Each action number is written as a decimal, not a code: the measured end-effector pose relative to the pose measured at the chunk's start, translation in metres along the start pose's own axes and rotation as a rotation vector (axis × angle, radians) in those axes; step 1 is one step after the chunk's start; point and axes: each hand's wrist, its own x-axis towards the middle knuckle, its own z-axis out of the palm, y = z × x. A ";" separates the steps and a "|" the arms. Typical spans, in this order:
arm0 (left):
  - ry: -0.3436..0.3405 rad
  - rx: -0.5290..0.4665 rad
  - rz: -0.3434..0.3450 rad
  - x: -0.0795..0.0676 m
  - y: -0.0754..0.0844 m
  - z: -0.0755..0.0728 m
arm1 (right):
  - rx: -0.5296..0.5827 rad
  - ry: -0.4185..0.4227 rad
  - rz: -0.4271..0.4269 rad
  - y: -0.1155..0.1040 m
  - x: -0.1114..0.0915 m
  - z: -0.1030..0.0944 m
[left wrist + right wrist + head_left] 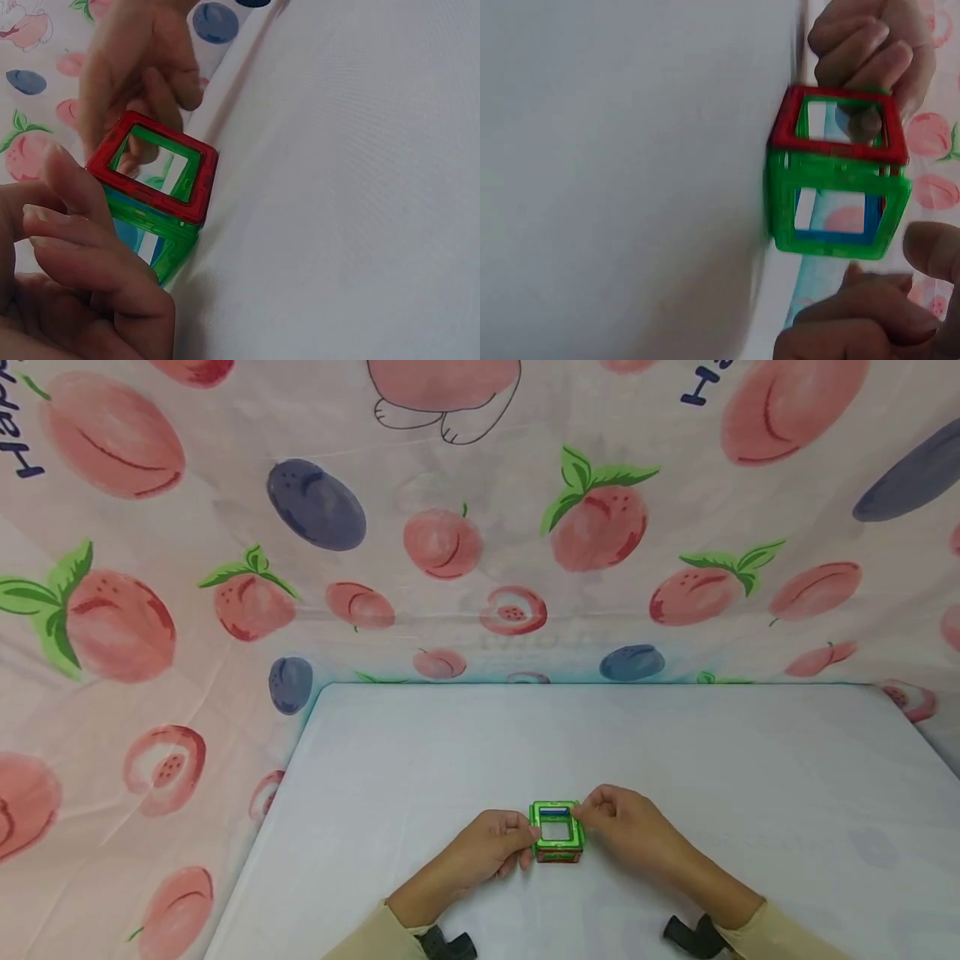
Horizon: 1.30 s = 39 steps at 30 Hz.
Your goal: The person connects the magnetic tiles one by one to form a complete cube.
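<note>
A small cube of magnetic tiles [557, 850] stands on the white table between both hands. Its frames are see-through, with a green tile on top, a red tile [840, 150] toward the person, a green side tile [784, 217] and blue at the back. My left hand [491, 847] pinches the cube's left edge, thumb at the top rim and fingers low along the side. My right hand [626, 822] holds the far right corner with thumb and curled fingers. In the left wrist view, the left fingers [97, 262] cover part of the green side.
The white tabletop [420, 735] spreads out around the cube. Behind it and to the left hangs a fruit-printed cloth [465, 468]. Black wrist devices show at the left sleeve [375, 935] and the right sleeve [780, 935].
</note>
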 end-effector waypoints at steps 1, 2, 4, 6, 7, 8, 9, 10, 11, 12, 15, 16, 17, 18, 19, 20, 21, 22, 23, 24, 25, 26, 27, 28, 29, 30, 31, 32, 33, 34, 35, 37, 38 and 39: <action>0.000 0.000 0.001 0.001 0.000 0.000 | -0.044 0.030 -0.016 -0.002 0.004 -0.001; -0.001 0.002 0.003 0.001 0.000 0.000 | -0.075 0.043 -0.042 -0.003 0.008 -0.003; -0.002 0.003 0.005 0.002 0.000 -0.001 | -0.104 0.022 -0.087 -0.006 0.018 -0.007; -0.002 0.003 0.004 0.003 0.000 -0.001 | -0.105 -0.061 -0.126 -0.007 0.028 -0.010; -0.002 0.003 0.003 0.004 0.000 -0.001 | -0.094 -0.111 -0.134 -0.007 0.033 -0.012; -0.001 0.006 0.003 0.005 0.000 -0.001 | -0.073 -0.171 -0.129 -0.007 0.038 -0.014; 0.000 0.010 0.003 0.005 0.000 -0.001 | -0.058 -0.220 -0.116 -0.007 0.042 -0.015; 0.000 0.012 0.002 0.005 0.000 -0.001 | -0.041 -0.266 -0.102 -0.007 0.046 -0.016; 0.000 0.016 0.003 0.006 -0.001 -0.001 | -0.018 -0.308 -0.090 -0.006 0.050 -0.017; 0.000 0.019 0.004 0.006 -0.001 -0.001 | 0.003 -0.344 -0.084 -0.006 0.053 -0.017; 0.000 0.021 0.002 0.007 -0.001 0.000 | 0.042 -0.406 -0.092 -0.004 0.059 -0.018; 0.000 0.019 0.000 0.007 -0.001 0.000 | 0.056 -0.421 -0.100 -0.004 0.060 -0.018; 0.001 0.018 0.000 0.007 -0.001 0.000 | 0.070 -0.435 -0.107 -0.003 0.061 -0.018; 0.001 0.017 -0.002 0.007 -0.001 0.000 | 0.077 -0.441 -0.113 -0.003 0.062 -0.017; 0.002 0.017 -0.003 0.007 -0.001 0.000 | 0.082 -0.445 -0.115 -0.003 0.063 -0.017; 0.002 0.017 -0.004 0.007 -0.001 0.000 | 0.084 -0.449 -0.114 -0.003 0.064 -0.017; 0.003 0.016 -0.004 0.007 -0.001 0.000 | 0.084 -0.453 -0.113 -0.002 0.064 -0.017; 0.003 0.016 -0.003 0.007 -0.001 0.000 | 0.084 -0.458 -0.113 -0.003 0.065 -0.017; 0.004 0.016 -0.002 0.007 -0.001 -0.001 | 0.083 -0.461 -0.110 -0.003 0.066 -0.016; 0.005 0.015 -0.002 0.007 -0.001 -0.001 | 0.083 -0.465 -0.106 -0.003 0.066 -0.016; 0.005 0.015 0.000 0.006 -0.001 -0.001 | 0.081 -0.468 -0.102 -0.004 0.066 -0.016; 0.004 0.014 0.000 0.006 -0.001 -0.001 | 0.078 -0.471 -0.098 -0.005 0.066 -0.016; 0.002 0.015 0.003 0.006 -0.001 -0.002 | 0.071 -0.474 -0.098 -0.005 0.066 -0.016; 0.001 0.015 0.006 0.006 -0.001 -0.002 | 0.067 -0.477 -0.098 -0.006 0.066 -0.016; -0.001 0.014 0.008 0.006 -0.002 -0.002 | 0.062 -0.479 -0.094 -0.007 0.066 -0.016; -0.004 0.014 0.010 0.006 -0.002 -0.003 | 0.056 -0.481 -0.092 -0.008 0.066 -0.016; -0.008 0.014 0.011 0.006 -0.002 -0.003 | 0.050 -0.482 -0.093 -0.009 0.066 -0.016; -0.010 0.013 0.011 0.006 -0.002 -0.003 | 0.046 -0.484 -0.093 -0.010 0.066 -0.016; -0.012 0.013 0.012 0.006 -0.003 -0.004 | 0.041 -0.486 -0.091 -0.011 0.066 -0.016; -0.013 0.013 0.011 0.005 -0.003 -0.004 | 0.039 -0.484 -0.085 -0.012 0.067 -0.016; -0.013 0.014 0.010 0.005 -0.003 -0.004 | 0.033 -0.480 -0.084 -0.012 0.066 -0.015; -0.007 0.021 0.010 0.005 -0.003 -0.003 | 0.017 -0.460 -0.087 -0.013 0.066 -0.015; 0.000 0.028 0.012 0.004 -0.003 -0.003 | -0.002 -0.443 -0.092 -0.013 0.065 -0.014; 0.008 0.040 0.016 0.004 -0.002 -0.002 | -0.022 -0.421 -0.105 -0.013 0.064 -0.014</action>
